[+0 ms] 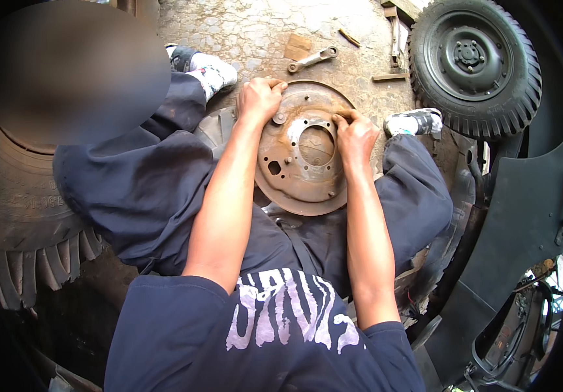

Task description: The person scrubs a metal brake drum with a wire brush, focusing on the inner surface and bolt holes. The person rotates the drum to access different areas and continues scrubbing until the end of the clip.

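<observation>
Between my knees is a round, rusty metal drum brake backing plate (286,183). It has a large centre hole ringed by smaller bolt holes, and an odd-shaped opening at its lower left. My left hand (260,100) grips its upper left rim, with fingertips curled over the edge. On the right side, my right hand (358,137) holds the plate near the upper right rim, its thumb and finger beside the centre hole. Part of the rim is hidden behind my right hand and forearm.
A steel link arm (312,60) lies on the cracked floor (242,29) beyond the plate, near a brown flat scrap (297,47). A wheel with a treaded tyre (469,56) stands at upper right, beside dark vehicle bodywork (516,206). Another large tyre (31,181) is at left.
</observation>
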`<state>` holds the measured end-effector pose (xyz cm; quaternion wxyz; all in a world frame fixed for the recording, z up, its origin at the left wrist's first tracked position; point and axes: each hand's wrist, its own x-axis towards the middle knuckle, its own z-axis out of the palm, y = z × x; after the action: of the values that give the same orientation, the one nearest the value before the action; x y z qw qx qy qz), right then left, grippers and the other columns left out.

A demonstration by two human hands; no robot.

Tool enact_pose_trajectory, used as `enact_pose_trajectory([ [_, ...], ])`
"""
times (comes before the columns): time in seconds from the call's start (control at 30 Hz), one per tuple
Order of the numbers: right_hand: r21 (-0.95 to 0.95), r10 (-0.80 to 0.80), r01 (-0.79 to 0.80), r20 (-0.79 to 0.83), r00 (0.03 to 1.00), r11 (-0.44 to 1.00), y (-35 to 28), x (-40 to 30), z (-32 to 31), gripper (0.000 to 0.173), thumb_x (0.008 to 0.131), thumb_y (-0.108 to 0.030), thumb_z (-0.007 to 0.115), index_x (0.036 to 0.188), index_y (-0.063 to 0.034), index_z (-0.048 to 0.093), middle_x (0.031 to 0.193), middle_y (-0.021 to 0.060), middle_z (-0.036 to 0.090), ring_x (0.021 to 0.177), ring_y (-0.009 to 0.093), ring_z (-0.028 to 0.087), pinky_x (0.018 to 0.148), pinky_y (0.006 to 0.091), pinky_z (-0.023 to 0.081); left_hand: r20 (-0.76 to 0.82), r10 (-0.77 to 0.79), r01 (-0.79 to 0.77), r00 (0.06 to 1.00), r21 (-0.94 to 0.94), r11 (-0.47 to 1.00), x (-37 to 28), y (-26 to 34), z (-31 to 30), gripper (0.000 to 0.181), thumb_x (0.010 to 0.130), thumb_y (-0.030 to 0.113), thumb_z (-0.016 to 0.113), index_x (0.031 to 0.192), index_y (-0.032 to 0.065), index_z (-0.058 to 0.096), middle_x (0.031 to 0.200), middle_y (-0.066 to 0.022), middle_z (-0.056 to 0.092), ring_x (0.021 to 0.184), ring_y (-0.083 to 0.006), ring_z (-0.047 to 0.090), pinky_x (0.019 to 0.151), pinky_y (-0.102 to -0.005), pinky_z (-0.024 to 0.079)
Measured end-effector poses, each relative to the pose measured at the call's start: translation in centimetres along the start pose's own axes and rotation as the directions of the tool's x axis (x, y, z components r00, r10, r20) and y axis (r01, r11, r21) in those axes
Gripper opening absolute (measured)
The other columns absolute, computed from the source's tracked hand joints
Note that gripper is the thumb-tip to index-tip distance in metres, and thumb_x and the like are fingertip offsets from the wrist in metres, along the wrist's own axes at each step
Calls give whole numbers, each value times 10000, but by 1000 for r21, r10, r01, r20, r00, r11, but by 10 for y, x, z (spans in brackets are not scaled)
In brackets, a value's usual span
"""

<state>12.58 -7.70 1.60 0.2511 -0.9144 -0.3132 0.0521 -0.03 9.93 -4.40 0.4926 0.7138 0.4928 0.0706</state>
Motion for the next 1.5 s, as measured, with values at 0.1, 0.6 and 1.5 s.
enact_pose_trajectory([
  [0.1, 30, 171, -172, 26, 985, 985, -3, -1, 16, 102, 840, -80, 813, 930, -52, 853, 876, 183, 802, 785, 322, 776, 812, 413, 604, -15, 13, -13, 1000, 3, 1000, 1, 3, 7, 284, 963, 417, 731, 1151, 238, 846, 1093, -167, 794, 1046, -379, 761, 933, -463, 586],
  [0.6, 42, -181, 183, -51, 982, 982, -29, -2, 42, 142, 803, -108, 861, 939, -67, 853, 866, 187, 799, 773, 314, 765, 806, 414, 594, -2, 28, -28, 1000, 9, 1000, 4, 2, 8, 317, 961, 433, 724, 1167, 221, 840, 1118, -171, 789, 1076, -368, 759, 949, -450, 581],
  [1.5, -63, 41, -35, 82, 996, 997, -6, 6, 2, 88, 860, -124, 860, 895, -46, 837, 809, 137, 802, 695, 257, 769, 723, 375, 608, -39, -5, 4, 999, -5, 1000, 0, 0, 6, 281, 953, 403, 740, 1158, 242, 844, 1124, -165, 791, 1062, -376, 762, 950, -466, 586],
])
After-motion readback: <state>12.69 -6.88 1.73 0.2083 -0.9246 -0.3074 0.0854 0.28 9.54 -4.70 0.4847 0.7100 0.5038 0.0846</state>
